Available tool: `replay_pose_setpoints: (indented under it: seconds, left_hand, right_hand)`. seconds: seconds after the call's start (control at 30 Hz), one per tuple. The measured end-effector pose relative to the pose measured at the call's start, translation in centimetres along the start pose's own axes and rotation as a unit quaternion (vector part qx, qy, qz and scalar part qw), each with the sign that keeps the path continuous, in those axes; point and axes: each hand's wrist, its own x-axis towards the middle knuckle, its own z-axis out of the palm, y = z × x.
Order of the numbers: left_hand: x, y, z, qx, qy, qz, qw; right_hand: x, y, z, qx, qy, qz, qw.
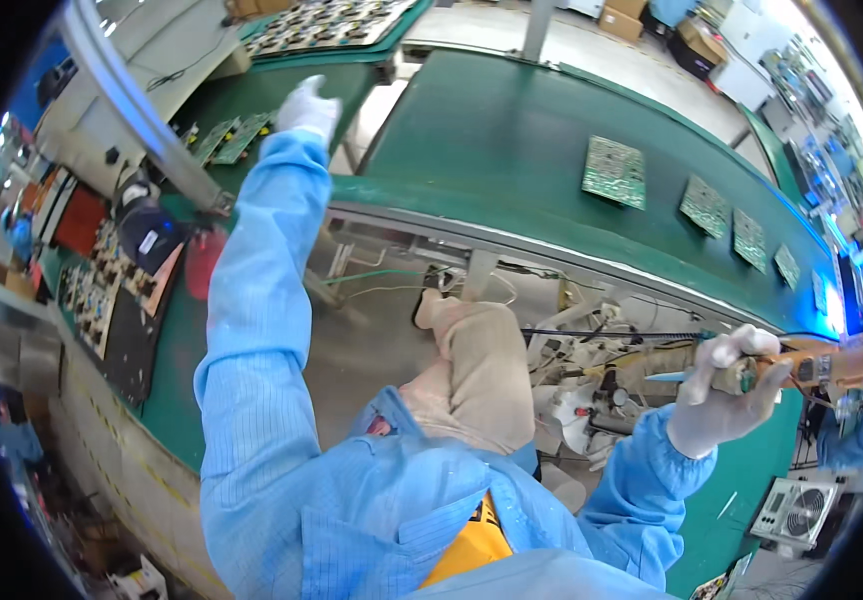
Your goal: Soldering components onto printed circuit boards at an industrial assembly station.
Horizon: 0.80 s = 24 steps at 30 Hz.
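Observation:
My left hand (310, 108), in a white glove, is stretched far forward beside green circuit boards (240, 138) on the left table. Its index finger and thumb are apart, and nothing shows between them. My right hand (717, 395), also white-gloved, is raised at the right with its fingers curled round a small roundish part (738, 377) with green and metallic bits. A pale blue pointed tip (666, 377) sticks out to the left of that hand. Whether the tip and the part belong together, I cannot tell.
Several green circuit boards (614, 172) lie in a row along the green bench (472, 130). A metal post (147, 110) stands left of my left arm. An orange-brown object (832, 368) is right of my right hand. A fan unit (797, 511) sits lower right.

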Motion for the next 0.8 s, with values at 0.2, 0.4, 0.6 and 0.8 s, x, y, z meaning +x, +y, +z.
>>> replay_pose_setpoints:
  seconds: [0.2, 0.4, 0.6, 0.8]
  left_hand:
    - [-10.8, 19.1, 3.8, 0.012, -0.213, 0.349, 0.912]
    - [-14.5, 26.1, 9.2, 0.141, -0.320, 0.316, 0.882]
    - [-12.3, 21.0, 9.9, -0.132, -0.174, 0.298, 0.929]
    - [-18.1, 11.0, -2.2, -0.725, -0.236, -0.076, 0.642]
  right_hand:
    - [1.2, 1.3, 0.4, -0.039, -0.085, -0.067, 0.993]
    - [1.6, 2.3, 0.0, -0.042, -0.071, -0.080, 0.993]
    - [0.6, 1.8, 0.4, -0.027, -0.077, -0.076, 0.994]
    - [-0.5, 1.5, 1.3, -0.035, -0.061, -0.053, 0.996]
